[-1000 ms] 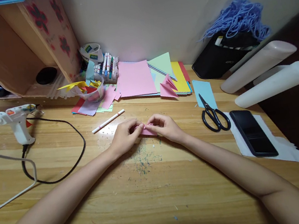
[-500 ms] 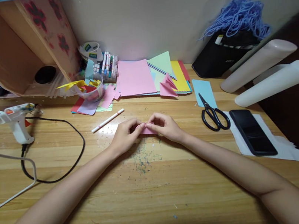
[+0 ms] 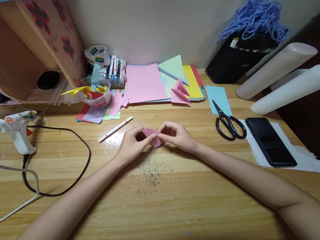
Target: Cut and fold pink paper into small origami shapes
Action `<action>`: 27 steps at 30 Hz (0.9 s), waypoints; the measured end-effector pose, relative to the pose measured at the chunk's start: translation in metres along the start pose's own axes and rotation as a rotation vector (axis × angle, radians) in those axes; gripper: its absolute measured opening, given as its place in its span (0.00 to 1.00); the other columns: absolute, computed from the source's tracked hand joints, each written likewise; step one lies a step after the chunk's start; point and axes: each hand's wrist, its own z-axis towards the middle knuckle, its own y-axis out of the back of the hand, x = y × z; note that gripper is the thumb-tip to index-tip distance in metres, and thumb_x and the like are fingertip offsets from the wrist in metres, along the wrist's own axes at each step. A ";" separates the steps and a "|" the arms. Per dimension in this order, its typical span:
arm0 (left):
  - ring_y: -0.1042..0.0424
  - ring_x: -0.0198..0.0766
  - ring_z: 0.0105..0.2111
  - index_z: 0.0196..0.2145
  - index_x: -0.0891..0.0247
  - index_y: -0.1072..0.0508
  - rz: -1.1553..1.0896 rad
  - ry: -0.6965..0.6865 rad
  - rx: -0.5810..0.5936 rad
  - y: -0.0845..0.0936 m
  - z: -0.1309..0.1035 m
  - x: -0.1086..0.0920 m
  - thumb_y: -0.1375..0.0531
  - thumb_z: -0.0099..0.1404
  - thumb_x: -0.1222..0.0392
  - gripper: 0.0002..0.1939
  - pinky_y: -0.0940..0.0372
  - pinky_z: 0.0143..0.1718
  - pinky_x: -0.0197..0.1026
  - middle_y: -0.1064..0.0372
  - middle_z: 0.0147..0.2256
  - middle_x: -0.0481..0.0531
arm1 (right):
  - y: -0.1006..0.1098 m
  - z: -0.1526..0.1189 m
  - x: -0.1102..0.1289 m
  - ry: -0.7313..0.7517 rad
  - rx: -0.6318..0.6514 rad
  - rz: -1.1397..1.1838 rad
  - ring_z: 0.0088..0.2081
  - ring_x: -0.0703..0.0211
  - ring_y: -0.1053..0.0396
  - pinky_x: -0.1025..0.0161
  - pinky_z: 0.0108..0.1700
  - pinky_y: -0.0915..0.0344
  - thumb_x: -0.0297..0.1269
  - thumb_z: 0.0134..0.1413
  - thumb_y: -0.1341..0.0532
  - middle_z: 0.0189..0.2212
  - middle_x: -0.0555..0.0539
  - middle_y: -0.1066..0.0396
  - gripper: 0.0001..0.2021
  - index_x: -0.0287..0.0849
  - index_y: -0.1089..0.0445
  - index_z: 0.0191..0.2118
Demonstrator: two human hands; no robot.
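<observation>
Between my two hands is a small folded piece of pink paper [image 3: 155, 141], held just above the wooden table [image 3: 174, 214]. My left hand [image 3: 132, 143] pinches it from the left between thumb and fingers. From the right, my right hand [image 3: 177, 136] grips it the same way, its fingertips close to those of the left. The fingers cover part of the paper. A white marker [image 3: 115, 129] lies beyond my left hand. Farther back, a folded pink paper piece [image 3: 180, 93] rests on stacked coloured sheets [image 3: 145, 83].
Black scissors [image 3: 229, 123] touch a blue paper [image 3: 217, 97] on the right, near a phone [image 3: 270, 141]. A glue gun [image 3: 19, 131] and its cable lie left. A plastic bowl [image 3: 105, 100] of paper pieces stands behind. White rolls [image 3: 296, 87] lie at right.
The pink paper has turned in my fingers, and more of it now shows above and below my left thumb. Both hands stay in nearly the same place.
</observation>
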 end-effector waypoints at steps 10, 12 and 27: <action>0.34 0.32 0.26 0.24 0.65 0.30 -0.054 0.027 -0.001 0.002 0.000 0.001 0.42 0.60 0.54 0.13 0.38 0.30 0.37 0.31 0.25 0.50 | -0.003 0.000 0.004 -0.046 -0.001 0.090 0.29 0.65 0.31 0.64 0.32 0.33 0.41 0.47 0.37 0.27 0.50 0.31 0.10 0.41 0.33 0.32; 0.34 0.33 0.27 0.26 0.65 0.29 -0.051 0.044 -0.003 0.002 0.000 0.002 0.42 0.60 0.53 0.12 0.38 0.31 0.37 0.31 0.26 0.51 | -0.003 0.000 0.004 -0.047 -0.008 0.084 0.28 0.65 0.32 0.65 0.32 0.33 0.41 0.47 0.37 0.26 0.50 0.31 0.10 0.40 0.33 0.31; 0.31 0.35 0.29 0.30 0.66 0.28 0.060 0.036 -0.008 0.000 -0.001 0.004 0.40 0.57 0.54 0.11 0.38 0.31 0.37 0.28 0.29 0.52 | -0.001 0.000 0.002 -0.019 0.011 0.029 0.28 0.65 0.34 0.65 0.31 0.35 0.42 0.48 0.38 0.26 0.51 0.33 0.09 0.41 0.34 0.30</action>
